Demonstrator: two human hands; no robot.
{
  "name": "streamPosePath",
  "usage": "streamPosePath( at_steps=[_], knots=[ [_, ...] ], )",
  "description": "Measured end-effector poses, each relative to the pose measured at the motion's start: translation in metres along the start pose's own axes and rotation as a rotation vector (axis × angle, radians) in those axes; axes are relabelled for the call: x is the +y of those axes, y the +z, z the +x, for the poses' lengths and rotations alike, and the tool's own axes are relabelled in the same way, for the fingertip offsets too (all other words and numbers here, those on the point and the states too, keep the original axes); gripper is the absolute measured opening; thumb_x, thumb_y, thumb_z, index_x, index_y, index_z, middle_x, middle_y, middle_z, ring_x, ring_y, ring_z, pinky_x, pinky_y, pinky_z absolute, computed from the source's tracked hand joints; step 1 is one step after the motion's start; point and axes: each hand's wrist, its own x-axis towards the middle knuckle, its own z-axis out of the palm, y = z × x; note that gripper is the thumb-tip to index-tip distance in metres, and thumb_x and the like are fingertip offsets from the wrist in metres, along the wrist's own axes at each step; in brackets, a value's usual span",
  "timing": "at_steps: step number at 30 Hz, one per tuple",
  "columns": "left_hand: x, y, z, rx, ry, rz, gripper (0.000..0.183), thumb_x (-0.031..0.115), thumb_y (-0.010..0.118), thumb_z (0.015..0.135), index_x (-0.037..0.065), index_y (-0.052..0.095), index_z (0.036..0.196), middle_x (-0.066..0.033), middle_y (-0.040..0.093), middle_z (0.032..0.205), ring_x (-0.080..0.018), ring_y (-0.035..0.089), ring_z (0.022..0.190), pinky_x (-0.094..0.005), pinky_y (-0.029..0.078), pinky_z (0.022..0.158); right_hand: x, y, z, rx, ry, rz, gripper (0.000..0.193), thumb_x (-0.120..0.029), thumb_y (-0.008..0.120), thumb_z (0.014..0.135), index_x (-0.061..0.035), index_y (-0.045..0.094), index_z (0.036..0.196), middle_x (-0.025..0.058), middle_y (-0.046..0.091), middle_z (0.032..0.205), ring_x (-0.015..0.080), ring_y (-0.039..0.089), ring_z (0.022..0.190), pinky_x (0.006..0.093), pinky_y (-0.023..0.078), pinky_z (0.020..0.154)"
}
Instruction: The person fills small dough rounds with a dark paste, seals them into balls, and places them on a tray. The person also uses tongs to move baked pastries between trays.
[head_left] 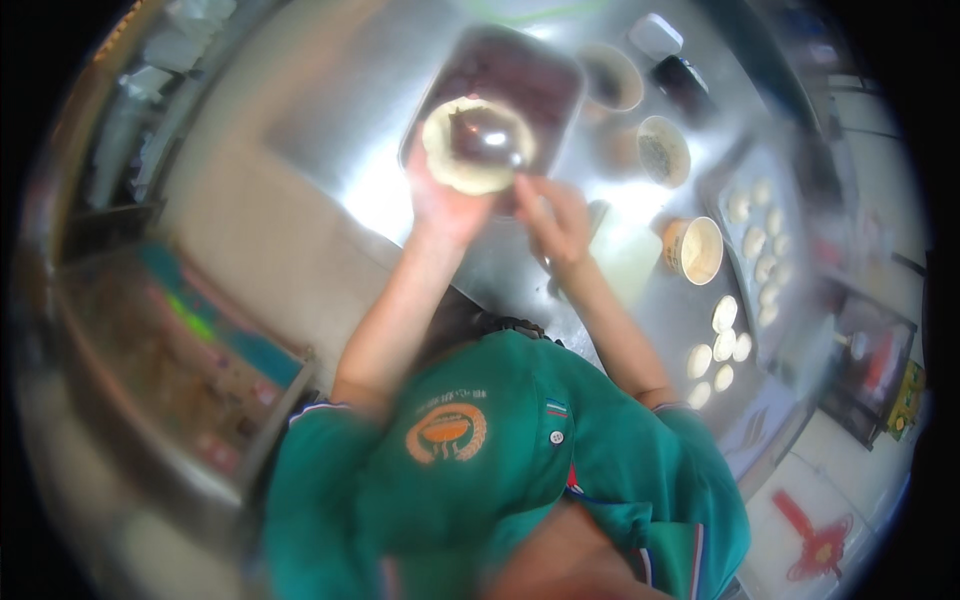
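Note:
A round of pale dough (pixel 465 178) lies in my left hand (pixel 450 205), which cups it from below over the near side of a tray. Dark filling (pixel 462 125) sits in the middle of the dough. My right hand (pixel 556 218) is closed round the handle of a shiny metal spoon (pixel 492 142), whose rounded end rests on or just over the filling; motion blur and glare hide the exact contact. Beneath and beyond the dough stands the metal tray (pixel 570 90) of dark reddish filling.
Right of the tray are bowls (pixel 664 152), a paper tub (pixel 694 250) and a black object (pixel 684 82). Several small dough pieces (pixel 724 345) lie on the steel table (pixel 340 130). A baking tray (pixel 745 195) with more pieces stands far right. A cluttered bin (pixel 190 370) is at left.

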Motion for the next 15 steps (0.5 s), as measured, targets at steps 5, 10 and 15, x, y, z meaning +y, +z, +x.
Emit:
streamPosePath(
  at_steps=[5, 10, 15],
  knots=[
    [0.000, -0.002, 0.006, -0.019, -0.001, 0.012, 0.056, 0.043, 0.028, 0.101, 0.002, 0.050, 0.132, -0.0206, 0.051, 0.134, -0.0371, 0.046, 0.127, -0.0585, 0.033, 0.110, 0.000, -0.002, 0.001, 0.044, 0.000, 0.055, 0.048, -0.003, 0.073, 0.072, 0.0004, 0.063, 0.120, 0.0122, 0.062, 0.099, 0.0251, 0.061, 0.080, 0.0343, 0.046, 0.065],
    [-0.004, 0.003, 0.010, -0.007, 0.002, 0.015, 0.056, 0.044, 0.028, 0.101, 0.003, 0.050, 0.132, -0.0200, 0.051, 0.134, -0.0374, 0.046, 0.128, -0.0592, 0.032, 0.111, 0.011, -0.005, 0.003, 0.008, 0.045, 0.027, 0.045, -0.002, 0.070, 0.077, 0.0002, 0.063, 0.121, 0.0143, 0.063, 0.100, 0.0254, 0.061, 0.080, 0.0325, 0.047, 0.067],
    [-0.003, 0.002, 0.009, 0.030, 0.010, 0.010, 0.054, 0.044, 0.032, 0.100, 0.005, 0.050, 0.132, -0.0189, 0.049, 0.136, -0.0381, 0.044, 0.129, -0.0611, 0.030, 0.111, -0.009, -0.019, 0.015, 0.341, 0.732, 0.681, 0.031, -0.010, 0.051, 0.096, 0.0068, 0.061, 0.121, 0.0186, 0.067, 0.096, 0.0201, 0.061, 0.075, 0.0291, 0.049, 0.071]
  ],
)
